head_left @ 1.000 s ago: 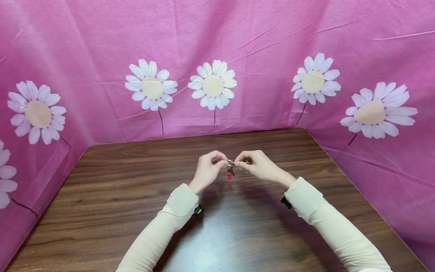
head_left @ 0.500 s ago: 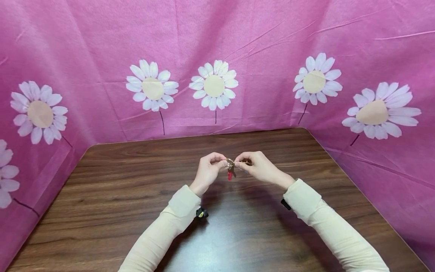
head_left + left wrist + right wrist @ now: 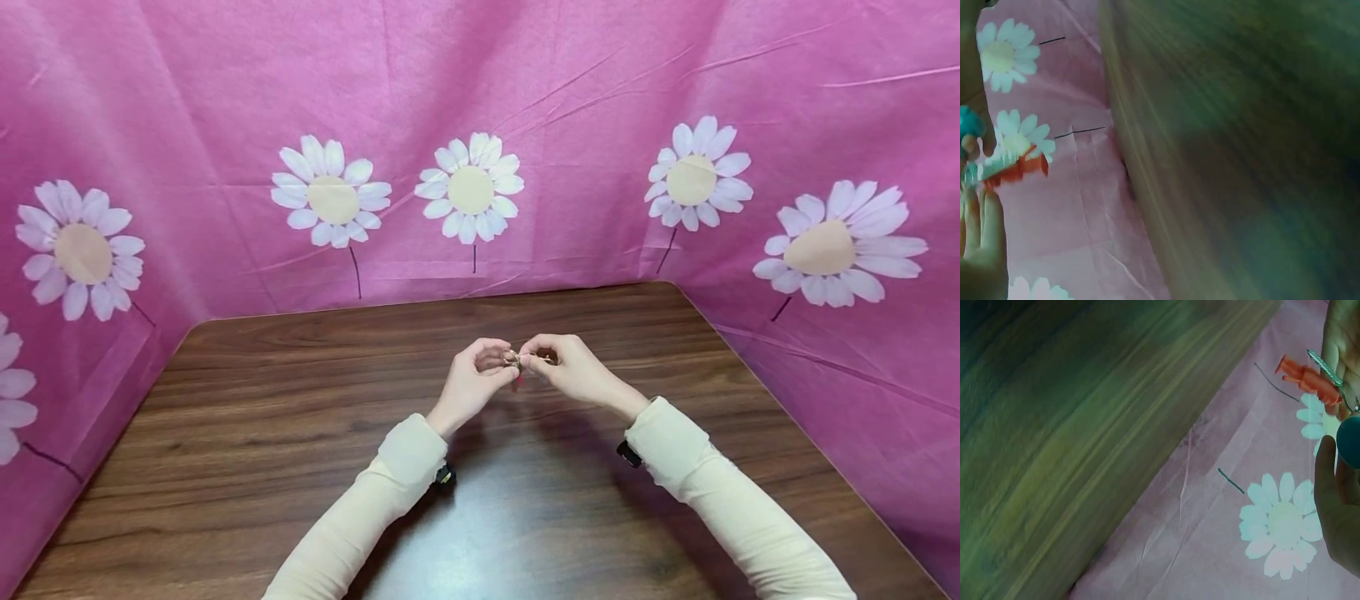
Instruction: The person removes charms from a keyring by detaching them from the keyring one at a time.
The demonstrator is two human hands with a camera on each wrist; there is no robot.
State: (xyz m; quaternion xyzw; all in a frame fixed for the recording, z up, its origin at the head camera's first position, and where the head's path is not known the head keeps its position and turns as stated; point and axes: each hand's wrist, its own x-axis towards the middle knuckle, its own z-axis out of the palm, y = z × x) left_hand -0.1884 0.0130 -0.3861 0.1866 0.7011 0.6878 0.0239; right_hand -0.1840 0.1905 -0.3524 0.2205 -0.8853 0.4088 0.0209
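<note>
Both hands meet above the middle of the brown wooden table (image 3: 300, 417). Between them is a small metal key ring (image 3: 512, 360), pinched by my left hand (image 3: 498, 364) from the left and by my right hand (image 3: 529, 361) from the right. A red tag (image 3: 517, 381) hangs under the ring, mostly hidden in the head view. In the left wrist view the red tag (image 3: 1019, 170) sits by a teal piece (image 3: 969, 122) above my fingers (image 3: 982, 231). The right wrist view shows the red tag (image 3: 1307, 378), a metal loop (image 3: 1325, 367) and the teal piece (image 3: 1350, 440).
Pink cloth printed with white daisies (image 3: 470, 187) walls in the table at the back, left and right. Cream sleeves (image 3: 405, 458) cover both forearms, each with a black wrist mount (image 3: 628, 453). Both wrist views are motion-blurred.
My left hand has shifted right, closer to the right hand. The red tag, which hung in plain sight below the ring, is now nearly covered by my fingers.
</note>
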